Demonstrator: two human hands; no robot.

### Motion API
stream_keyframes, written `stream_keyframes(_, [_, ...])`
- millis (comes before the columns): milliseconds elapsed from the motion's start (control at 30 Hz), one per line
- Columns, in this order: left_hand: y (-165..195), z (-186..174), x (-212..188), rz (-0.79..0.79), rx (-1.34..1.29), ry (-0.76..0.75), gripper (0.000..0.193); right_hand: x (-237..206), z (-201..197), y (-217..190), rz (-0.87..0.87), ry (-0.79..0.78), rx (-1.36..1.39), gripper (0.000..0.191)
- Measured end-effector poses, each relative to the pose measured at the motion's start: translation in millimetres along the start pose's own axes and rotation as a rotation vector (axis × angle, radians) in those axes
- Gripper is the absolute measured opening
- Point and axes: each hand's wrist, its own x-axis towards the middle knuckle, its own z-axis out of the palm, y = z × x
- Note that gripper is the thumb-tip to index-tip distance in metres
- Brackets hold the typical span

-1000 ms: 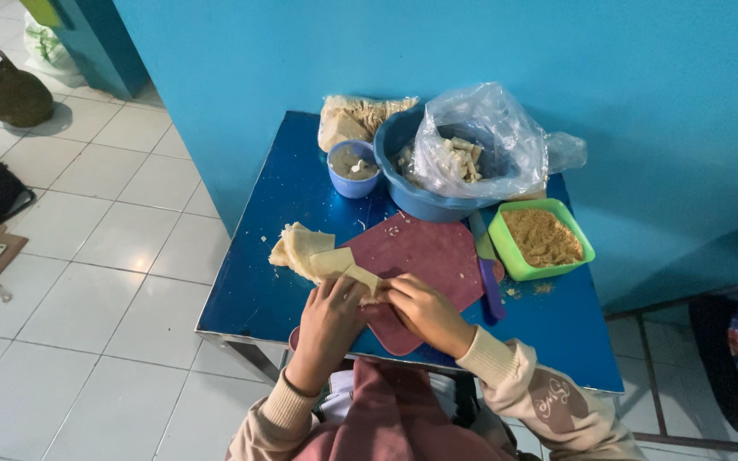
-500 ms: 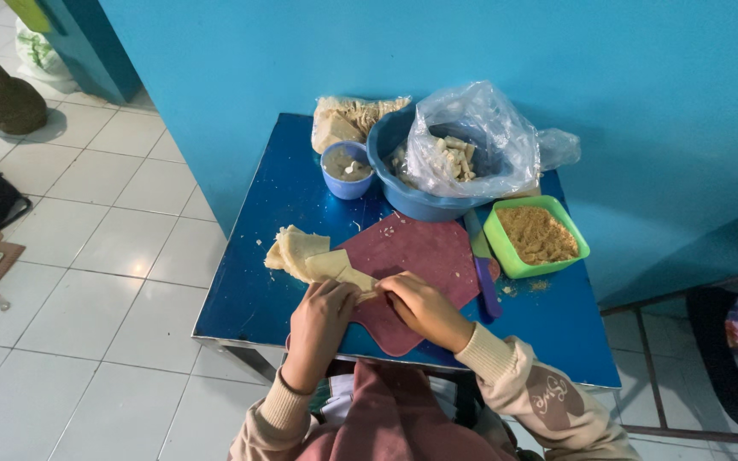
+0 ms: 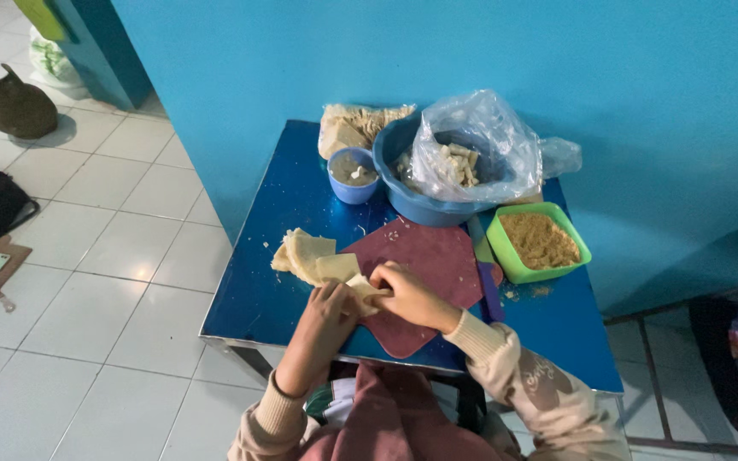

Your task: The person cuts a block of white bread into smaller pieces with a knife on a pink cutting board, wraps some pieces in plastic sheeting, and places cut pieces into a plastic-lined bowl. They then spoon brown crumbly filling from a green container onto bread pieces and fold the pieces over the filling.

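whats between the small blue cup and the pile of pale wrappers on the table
In the head view, only bare blue table with a few pale crumbs lies between the small blue cup and the pile of pale wrappers. Nothing else sits there.

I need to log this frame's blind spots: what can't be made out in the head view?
- Pale folded wrapper: its middle is covered by the left hand and right hand.
- Large blue plastic basin: its contents are veiled by the crumpled clear plastic bag.
- Small blue cup: its contents are too small to identify.
- Dark red cutting mat: its near edge is hidden by the right forearm.
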Motion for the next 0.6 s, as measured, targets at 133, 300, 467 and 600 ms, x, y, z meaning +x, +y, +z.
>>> stream_keyframes(133, [20, 5, 8, 0.040, -0.027, 0.016, 0.025, -14, -26, -1, -0.013, 0.113, 0.339, 0.026])
stream_keyframes(300, [59, 4, 8, 0.291, -0.102, 0.049, 0.043, -37, -54, -29, 0.011, 0.274, 0.851, 0.039])
stream_keyframes(467, [62, 13, 5, 0.096, -0.508, -0.130, 0.049, -48, -63, -49, 0.007, 0.362, 0.698, 0.046])
stream_keyframes(600, [26, 43, -2, -0.198, -1.133, -0.224, 0.049, -53, -47, -56, -0.086, 0.393, 0.333, 0.048])
